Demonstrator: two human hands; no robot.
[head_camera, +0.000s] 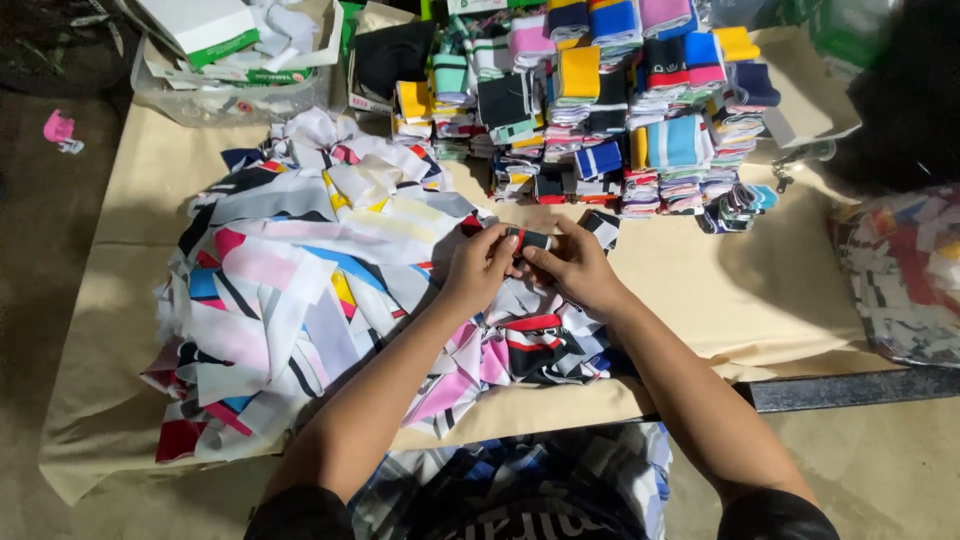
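My left hand (480, 265) and my right hand (575, 268) meet at the middle of the table, both pinching one small dark fabric piece (530, 240) with a red and white stripe. They hover over a big loose heap of flat striped fabric pieces (300, 290), white, pink, blue, yellow and black, which spreads to the left. Behind my hands stand several stacks of folded striped fabric pieces (600, 110).
The table is covered with tan paper (700, 290). A clear bin with cardboard and paper scraps (230, 60) sits at the back left. A clear bag stuffed with more fabric pieces (900, 270) lies at the right. A pink object (60, 128) lies on the floor left.
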